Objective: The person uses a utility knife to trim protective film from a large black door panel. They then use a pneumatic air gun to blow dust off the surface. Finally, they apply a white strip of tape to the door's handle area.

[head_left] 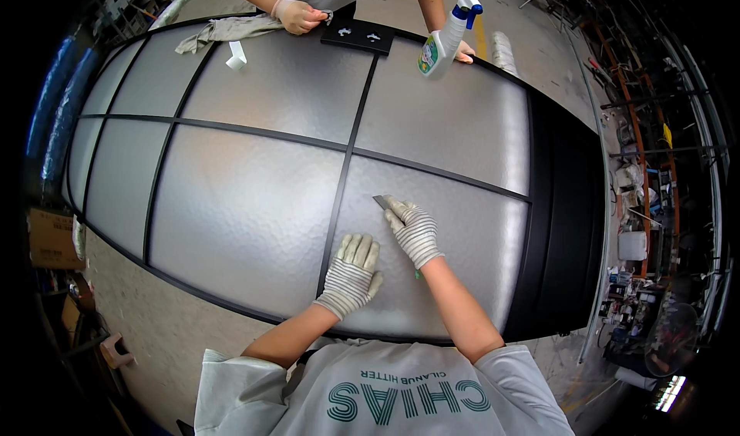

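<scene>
A large glazed door (pixel 432 171) with black bars and textured, frosted panes lies flat before me. My left hand (pixel 352 278), in a striped, pale-coated work glove, rests palm down on the near pane beside the middle bar, fingers stretched out. Wearing a matching glove, my right hand (pixel 414 233) pinches a small grey scraper blade (pixel 381 202) that points up and left. Its tip is at or just above the glass of the same pane; I cannot tell whether they touch.
Across the door stands a co-worker, whose gloved hand (pixel 299 16) is near a black plate with two cutouts (pixel 357 37). A spray bottle (pixel 445 43), a grey cloth (pixel 231 30) and a white folded piece (pixel 237 55) lie or stand along the far side. Cluttered shelving (pixel 644 166) lines the right.
</scene>
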{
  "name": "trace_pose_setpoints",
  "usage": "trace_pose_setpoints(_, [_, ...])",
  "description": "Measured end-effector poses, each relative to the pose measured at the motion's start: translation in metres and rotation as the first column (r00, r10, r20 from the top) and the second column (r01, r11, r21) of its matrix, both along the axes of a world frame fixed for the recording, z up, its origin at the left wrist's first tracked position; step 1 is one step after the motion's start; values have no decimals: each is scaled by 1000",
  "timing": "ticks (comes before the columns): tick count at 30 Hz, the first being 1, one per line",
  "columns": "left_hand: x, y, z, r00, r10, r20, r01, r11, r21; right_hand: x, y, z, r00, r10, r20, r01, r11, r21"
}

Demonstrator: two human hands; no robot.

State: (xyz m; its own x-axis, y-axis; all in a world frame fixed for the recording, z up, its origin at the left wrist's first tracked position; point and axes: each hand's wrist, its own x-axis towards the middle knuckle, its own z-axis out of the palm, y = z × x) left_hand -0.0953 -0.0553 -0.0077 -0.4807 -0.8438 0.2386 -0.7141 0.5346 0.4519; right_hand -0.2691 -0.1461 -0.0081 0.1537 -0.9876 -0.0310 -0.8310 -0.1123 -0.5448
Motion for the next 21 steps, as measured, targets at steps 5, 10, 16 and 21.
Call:
trace_pose_setpoints(5, [1, -2, 3, 1000, 3, -25, -2, 1000, 9, 0, 2, 10, 999, 41, 16, -42, 997, 63])
trace_pose_setpoints(10, [2, 5, -2, 992, 14, -127, -8, 999, 41, -17, 23, -22, 938, 17, 346, 41, 986, -162])
trace_pose_setpoints(16, [32, 42, 20, 969, 190, -157, -185, 982, 48, -40, 95, 33, 742, -391, 544, 128, 880, 457])
trace_pose_setpoints(21, [51, 30, 4, 952, 304, -39, -304, 953, 23, -72, 154, 19, 613, -537, 580, 315, 839, 444])
